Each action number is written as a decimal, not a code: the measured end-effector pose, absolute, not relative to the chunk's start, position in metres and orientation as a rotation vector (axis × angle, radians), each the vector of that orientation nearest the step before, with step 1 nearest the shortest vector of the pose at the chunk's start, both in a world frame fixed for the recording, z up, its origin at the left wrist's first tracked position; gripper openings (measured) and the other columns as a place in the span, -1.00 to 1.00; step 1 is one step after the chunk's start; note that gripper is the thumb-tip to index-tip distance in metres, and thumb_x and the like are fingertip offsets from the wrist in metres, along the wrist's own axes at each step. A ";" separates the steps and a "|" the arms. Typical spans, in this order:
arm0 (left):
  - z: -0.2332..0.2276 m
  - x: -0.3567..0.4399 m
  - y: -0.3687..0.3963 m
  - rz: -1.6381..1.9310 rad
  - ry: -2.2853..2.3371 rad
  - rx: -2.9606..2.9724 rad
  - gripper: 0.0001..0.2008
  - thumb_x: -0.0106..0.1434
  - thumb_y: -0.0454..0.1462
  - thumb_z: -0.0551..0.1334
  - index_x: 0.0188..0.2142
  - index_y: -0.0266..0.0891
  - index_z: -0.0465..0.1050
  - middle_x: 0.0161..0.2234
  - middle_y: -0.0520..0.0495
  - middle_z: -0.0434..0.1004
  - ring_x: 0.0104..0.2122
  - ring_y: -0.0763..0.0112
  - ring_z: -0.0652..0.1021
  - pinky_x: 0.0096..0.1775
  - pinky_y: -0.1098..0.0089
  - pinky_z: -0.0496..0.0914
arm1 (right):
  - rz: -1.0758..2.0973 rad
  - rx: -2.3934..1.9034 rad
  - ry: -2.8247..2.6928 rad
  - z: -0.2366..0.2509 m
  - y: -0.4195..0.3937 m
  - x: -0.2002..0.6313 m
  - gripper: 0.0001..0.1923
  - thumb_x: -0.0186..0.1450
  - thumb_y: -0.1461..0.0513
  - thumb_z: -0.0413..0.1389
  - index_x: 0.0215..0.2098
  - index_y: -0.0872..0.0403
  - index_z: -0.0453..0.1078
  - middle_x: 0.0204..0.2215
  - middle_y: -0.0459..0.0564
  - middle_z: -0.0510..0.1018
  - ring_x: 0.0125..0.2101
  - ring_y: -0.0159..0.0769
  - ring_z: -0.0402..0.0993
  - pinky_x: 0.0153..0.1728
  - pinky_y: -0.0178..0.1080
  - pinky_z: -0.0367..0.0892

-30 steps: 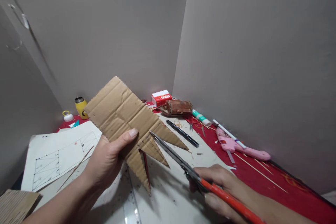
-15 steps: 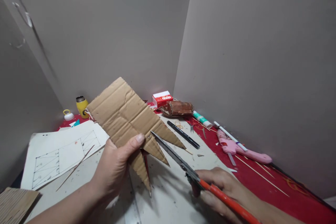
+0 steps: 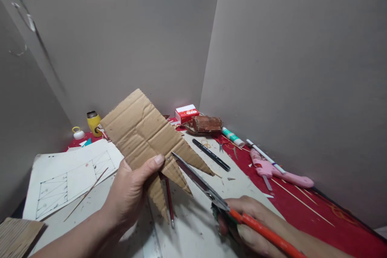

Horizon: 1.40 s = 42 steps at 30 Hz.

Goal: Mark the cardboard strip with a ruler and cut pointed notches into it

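Grey panels [image 3: 127, 40] stand behind a yellow bottle [image 3: 94, 123], contents hidden from me; my left hand [image 3: 128, 185] pinches cardboard [image 3: 142, 129] blocking some tabletop [image 3: 238, 183], my right hand [image 3: 250, 207] wraps red-handled shears [image 3: 201, 181].

Left hand [image 3: 125, 191] grips notched cardboard [image 3: 145, 131]; right hand [image 3: 256, 211] holds red-handled scissors [image 3: 208, 191].

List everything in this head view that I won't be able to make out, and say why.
In the head view:
Left hand: the fingers other than the thumb, hidden behind the cardboard.
Cardboard: its far side, turned away.
Scissors: the red handle's end, cut off by the bottom edge.
Paper: its small marks, too tiny to read.
Red box: its lettering, small and blurred.
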<state>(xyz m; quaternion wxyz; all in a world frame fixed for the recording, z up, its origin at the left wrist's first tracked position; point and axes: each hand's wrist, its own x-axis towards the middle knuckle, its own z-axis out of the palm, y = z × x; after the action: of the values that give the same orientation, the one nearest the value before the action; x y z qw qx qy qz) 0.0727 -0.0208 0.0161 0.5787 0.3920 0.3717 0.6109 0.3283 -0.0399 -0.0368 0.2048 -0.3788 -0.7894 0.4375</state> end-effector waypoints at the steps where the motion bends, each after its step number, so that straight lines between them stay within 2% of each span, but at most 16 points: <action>1: 0.016 0.074 -0.021 1.437 0.877 0.906 -0.36 0.10 -0.27 0.44 0.18 -0.19 0.40 -0.05 -0.18 0.64 -0.15 0.13 0.64 -0.15 0.27 0.56 | 1.209 -1.050 -2.223 -0.036 -0.040 0.328 -0.34 0.35 -0.27 -0.19 -0.28 0.09 0.40 -0.47 -0.07 0.34 -0.49 -0.33 0.23 -0.47 -0.31 0.28; 7: 0.016 0.078 -0.022 1.465 0.897 0.878 -0.36 0.05 -0.30 0.45 0.15 -0.22 0.42 -0.07 -0.17 0.65 -0.14 0.11 0.64 -0.13 0.25 0.56 | 1.102 -1.101 -2.230 -0.037 -0.041 0.327 -0.33 0.35 -0.27 -0.21 -0.26 0.06 0.45 -0.39 0.04 0.49 -0.40 -0.22 0.40 -0.38 -0.25 0.39; 13: 0.012 0.074 -0.021 1.514 0.867 0.954 -0.43 0.10 -0.33 0.42 0.13 -0.20 0.44 -0.05 -0.14 0.64 -0.02 0.10 0.60 0.00 0.21 0.51 | 0.968 -1.075 -2.255 -0.036 -0.040 0.329 -0.42 0.37 -0.20 -0.13 -0.29 0.04 0.47 -0.45 0.01 0.50 -0.45 -0.23 0.41 -0.42 -0.25 0.40; 19: 0.010 0.076 -0.021 1.450 0.868 0.944 -0.43 0.12 -0.27 0.43 0.14 -0.19 0.44 -0.04 -0.16 0.64 -0.04 0.10 0.61 -0.04 0.21 0.53 | 0.894 -1.204 -2.257 -0.032 -0.044 0.323 -0.42 0.35 -0.23 -0.15 -0.38 0.03 0.39 -0.44 0.04 0.51 -0.41 -0.15 0.46 -0.37 -0.17 0.42; 24: 0.007 0.078 -0.023 1.436 0.879 0.967 -0.40 0.13 -0.29 0.43 0.17 -0.20 0.40 -0.02 -0.16 0.62 -0.03 0.09 0.60 -0.02 0.19 0.52 | 0.823 -1.248 -2.231 -0.028 -0.048 0.319 -0.46 0.37 -0.20 -0.13 -0.42 0.00 0.36 -0.48 0.00 0.48 -0.41 -0.16 0.45 -0.36 -0.19 0.39; 30: 0.006 0.078 -0.024 1.420 0.877 0.988 -0.40 0.15 -0.27 0.43 0.18 -0.17 0.40 0.00 -0.15 0.62 -0.01 0.11 0.59 -0.01 0.22 0.51 | 0.958 -1.149 -2.341 -0.031 -0.041 0.324 -0.37 0.38 -0.24 -0.22 -0.37 0.06 0.36 -0.45 0.01 0.46 -0.42 -0.20 0.39 -0.39 -0.22 0.36; 36: 0.005 0.078 -0.021 1.382 0.895 0.976 -0.40 0.16 -0.24 0.42 0.19 -0.15 0.39 0.01 -0.15 0.61 -0.04 0.11 0.60 -0.05 0.22 0.54 | 1.193 -1.112 -2.228 -0.032 -0.040 0.319 -0.33 0.33 -0.31 -0.25 -0.41 0.06 0.26 -0.55 -0.14 0.22 -0.53 -0.35 0.12 -0.54 -0.32 0.13; 39: 0.002 0.077 -0.019 1.375 0.898 0.968 -0.40 0.15 -0.25 0.42 0.19 -0.15 0.39 0.00 -0.14 0.61 -0.05 0.12 0.61 -0.05 0.22 0.53 | 1.383 -1.042 -2.155 -0.027 -0.039 0.314 -0.33 0.31 -0.34 -0.25 -0.43 0.04 0.20 -0.59 -0.19 0.11 -0.57 -0.39 0.06 -0.59 -0.33 0.06; 42: 0.001 0.078 -0.017 1.380 0.921 0.943 -0.39 0.14 -0.27 0.43 0.19 -0.16 0.39 -0.02 -0.15 0.62 -0.07 0.12 0.62 -0.08 0.24 0.54 | 1.463 -0.983 -2.115 -0.021 -0.037 0.312 -0.31 0.28 -0.37 -0.27 -0.46 0.02 0.16 -0.59 -0.19 0.10 -0.58 -0.39 0.06 -0.60 -0.33 0.08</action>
<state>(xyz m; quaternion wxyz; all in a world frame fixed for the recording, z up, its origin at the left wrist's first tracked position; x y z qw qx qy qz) 0.0780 -0.0175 0.0012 0.5782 0.4030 0.3938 0.5901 0.3122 -0.0367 -0.0211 0.1931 -0.3502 -0.7538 0.5214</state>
